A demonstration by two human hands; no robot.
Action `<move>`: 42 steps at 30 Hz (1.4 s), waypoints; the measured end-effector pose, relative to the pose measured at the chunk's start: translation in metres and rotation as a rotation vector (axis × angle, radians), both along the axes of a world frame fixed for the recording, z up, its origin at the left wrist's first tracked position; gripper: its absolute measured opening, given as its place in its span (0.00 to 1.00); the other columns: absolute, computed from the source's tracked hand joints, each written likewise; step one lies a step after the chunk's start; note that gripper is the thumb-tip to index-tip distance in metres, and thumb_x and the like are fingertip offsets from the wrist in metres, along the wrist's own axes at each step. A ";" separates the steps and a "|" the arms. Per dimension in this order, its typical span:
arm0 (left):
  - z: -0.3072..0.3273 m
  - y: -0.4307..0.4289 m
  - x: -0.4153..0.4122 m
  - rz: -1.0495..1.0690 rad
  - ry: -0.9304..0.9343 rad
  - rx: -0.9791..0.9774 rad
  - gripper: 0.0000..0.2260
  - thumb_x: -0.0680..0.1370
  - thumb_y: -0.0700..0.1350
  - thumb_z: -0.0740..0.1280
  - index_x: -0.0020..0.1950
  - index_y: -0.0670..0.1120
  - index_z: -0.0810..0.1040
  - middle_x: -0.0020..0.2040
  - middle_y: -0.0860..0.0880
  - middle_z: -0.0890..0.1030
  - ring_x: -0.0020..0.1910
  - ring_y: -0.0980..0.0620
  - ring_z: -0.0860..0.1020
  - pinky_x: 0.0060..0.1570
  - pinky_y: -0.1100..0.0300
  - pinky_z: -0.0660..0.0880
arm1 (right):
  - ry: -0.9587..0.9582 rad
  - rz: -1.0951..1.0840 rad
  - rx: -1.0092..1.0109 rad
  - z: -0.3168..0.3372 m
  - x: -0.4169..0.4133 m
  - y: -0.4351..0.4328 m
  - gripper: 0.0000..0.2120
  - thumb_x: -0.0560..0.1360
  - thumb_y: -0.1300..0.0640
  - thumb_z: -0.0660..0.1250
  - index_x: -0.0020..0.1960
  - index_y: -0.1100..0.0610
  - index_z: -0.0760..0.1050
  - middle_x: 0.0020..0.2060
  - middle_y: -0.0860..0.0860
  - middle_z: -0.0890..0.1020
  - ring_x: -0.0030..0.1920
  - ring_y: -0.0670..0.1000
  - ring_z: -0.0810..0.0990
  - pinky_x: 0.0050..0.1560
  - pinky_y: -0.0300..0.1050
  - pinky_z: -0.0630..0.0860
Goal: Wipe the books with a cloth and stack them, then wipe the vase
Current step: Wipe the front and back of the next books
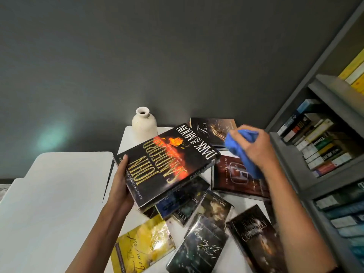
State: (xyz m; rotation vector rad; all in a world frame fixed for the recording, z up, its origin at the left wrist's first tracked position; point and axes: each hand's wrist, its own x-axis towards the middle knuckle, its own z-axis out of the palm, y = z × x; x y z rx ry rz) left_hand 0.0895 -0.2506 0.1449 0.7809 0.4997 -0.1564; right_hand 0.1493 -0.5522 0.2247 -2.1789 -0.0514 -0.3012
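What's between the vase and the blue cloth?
Head view: the far end of the Dark of the Moon book, then the Fuse book, lie between vase and cloth.

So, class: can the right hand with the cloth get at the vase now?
Probably yes. Only the flat Fuse book lies between the right hand, gripping the cloth, and the vase; the far corner of the held book sits close.

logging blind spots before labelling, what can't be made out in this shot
All in the head view:
- Dark blue book under the Dark of the Moon book: mostly covered by it.
- Blue cloth and right hand: motion-blurred; contact with any book unclear.
- Yellow book: cut off by the bottom edge.
- Shelf spines: too small and blurred to read.
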 end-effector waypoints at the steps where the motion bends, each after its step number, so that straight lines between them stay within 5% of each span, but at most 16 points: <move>1: -0.001 0.003 -0.001 0.013 0.013 -0.003 0.19 0.81 0.54 0.59 0.50 0.43 0.85 0.45 0.42 0.86 0.41 0.46 0.85 0.36 0.52 0.82 | 0.057 0.019 -0.092 -0.002 0.005 -0.015 0.03 0.72 0.49 0.70 0.44 0.46 0.77 0.39 0.43 0.82 0.42 0.46 0.80 0.46 0.45 0.76; 5: -0.001 0.008 -0.005 0.003 0.073 -0.012 0.17 0.80 0.53 0.61 0.51 0.42 0.82 0.43 0.42 0.85 0.38 0.45 0.85 0.34 0.52 0.82 | 0.288 0.275 -0.333 -0.021 0.002 -0.021 0.39 0.73 0.58 0.72 0.70 0.27 0.56 0.61 0.38 0.71 0.57 0.45 0.75 0.58 0.45 0.72; 8: 0.003 0.006 -0.005 -0.071 0.090 -0.040 0.19 0.80 0.53 0.61 0.43 0.41 0.85 0.40 0.41 0.85 0.35 0.44 0.84 0.32 0.52 0.82 | 0.207 0.365 -0.370 -0.041 -0.006 -0.001 0.49 0.71 0.63 0.73 0.71 0.26 0.47 0.57 0.40 0.70 0.51 0.47 0.77 0.51 0.52 0.79; 12: 0.008 0.007 -0.008 -0.106 0.137 -0.032 0.16 0.80 0.52 0.61 0.52 0.40 0.78 0.38 0.41 0.85 0.32 0.43 0.84 0.31 0.52 0.82 | 0.030 0.410 -0.163 -0.054 -0.016 0.002 0.40 0.71 0.70 0.71 0.71 0.38 0.65 0.68 0.40 0.64 0.66 0.35 0.66 0.66 0.40 0.69; 14: 0.008 0.008 -0.008 -0.131 0.158 -0.026 0.15 0.79 0.52 0.62 0.54 0.41 0.77 0.39 0.41 0.84 0.32 0.43 0.84 0.31 0.51 0.82 | 0.039 0.471 -0.004 -0.050 -0.020 0.004 0.31 0.70 0.72 0.71 0.67 0.48 0.74 0.71 0.47 0.66 0.69 0.39 0.66 0.66 0.35 0.68; 18: 0.008 0.014 -0.005 -0.167 0.176 0.062 0.12 0.80 0.48 0.60 0.49 0.40 0.76 0.35 0.40 0.83 0.30 0.44 0.83 0.29 0.48 0.81 | 0.176 0.554 0.215 -0.041 -0.020 0.006 0.22 0.69 0.69 0.71 0.62 0.58 0.77 0.64 0.50 0.77 0.66 0.46 0.73 0.65 0.38 0.70; 21: 0.010 0.018 -0.007 -0.280 0.166 0.112 0.17 0.80 0.47 0.56 0.58 0.36 0.76 0.50 0.32 0.82 0.44 0.34 0.83 0.43 0.36 0.78 | 0.279 0.429 0.416 -0.048 -0.015 0.003 0.23 0.70 0.66 0.71 0.64 0.63 0.73 0.60 0.54 0.80 0.62 0.50 0.77 0.67 0.46 0.70; 24: 0.013 0.023 -0.010 -0.475 0.158 0.287 0.22 0.73 0.49 0.65 0.61 0.37 0.76 0.60 0.30 0.77 0.51 0.32 0.80 0.51 0.36 0.76 | 0.289 0.325 0.493 -0.052 -0.013 0.004 0.23 0.68 0.61 0.75 0.60 0.65 0.75 0.52 0.53 0.84 0.55 0.49 0.81 0.62 0.43 0.74; 27: 0.017 0.018 -0.013 -0.480 0.133 0.513 0.27 0.73 0.64 0.60 0.63 0.48 0.76 0.69 0.41 0.69 0.62 0.39 0.72 0.59 0.38 0.69 | 0.283 0.255 0.558 -0.056 -0.012 0.005 0.21 0.62 0.54 0.77 0.50 0.62 0.77 0.41 0.49 0.85 0.45 0.46 0.83 0.50 0.37 0.78; 29: 0.016 0.016 -0.012 -0.435 -0.017 0.573 0.37 0.71 0.78 0.46 0.72 0.60 0.69 0.74 0.56 0.65 0.75 0.48 0.61 0.74 0.40 0.54 | 0.329 0.183 0.638 -0.064 -0.012 0.004 0.28 0.59 0.47 0.81 0.50 0.64 0.77 0.42 0.51 0.85 0.44 0.48 0.83 0.47 0.38 0.78; 30: 0.015 0.014 -0.013 -0.428 -0.129 0.595 0.40 0.68 0.80 0.44 0.72 0.63 0.68 0.74 0.59 0.67 0.76 0.53 0.61 0.76 0.41 0.50 | 0.346 0.148 0.679 -0.068 -0.011 0.003 0.22 0.63 0.49 0.79 0.47 0.63 0.77 0.39 0.50 0.85 0.41 0.47 0.83 0.44 0.36 0.78; 32: 0.014 0.010 -0.016 -0.398 -0.317 0.702 0.42 0.67 0.81 0.47 0.69 0.57 0.72 0.68 0.56 0.76 0.69 0.56 0.71 0.72 0.47 0.62 | 0.406 0.083 0.736 -0.076 -0.013 0.005 0.17 0.67 0.51 0.77 0.42 0.63 0.76 0.34 0.49 0.83 0.37 0.46 0.82 0.41 0.35 0.77; 34: 0.011 0.007 -0.015 -0.309 -0.419 0.805 0.39 0.66 0.79 0.57 0.62 0.51 0.75 0.55 0.58 0.82 0.56 0.58 0.80 0.55 0.62 0.75 | 0.488 0.029 0.745 -0.084 -0.013 0.009 0.36 0.54 0.40 0.82 0.47 0.66 0.76 0.41 0.57 0.82 0.42 0.52 0.81 0.47 0.44 0.78; 37: 0.012 -0.006 -0.012 -0.109 -0.482 0.905 0.27 0.71 0.70 0.60 0.49 0.47 0.76 0.41 0.61 0.81 0.42 0.62 0.80 0.42 0.70 0.74 | 0.571 0.014 0.758 -0.089 -0.013 0.013 0.35 0.54 0.40 0.81 0.48 0.61 0.73 0.39 0.59 0.77 0.38 0.53 0.78 0.40 0.46 0.77; 42: 0.011 -0.001 -0.010 0.032 -0.464 0.968 0.21 0.75 0.62 0.60 0.38 0.45 0.71 0.32 0.57 0.76 0.33 0.61 0.75 0.34 0.70 0.71 | 0.694 0.059 0.432 -0.067 -0.009 -0.001 0.25 0.66 0.45 0.74 0.49 0.66 0.77 0.43 0.56 0.82 0.45 0.52 0.80 0.48 0.46 0.77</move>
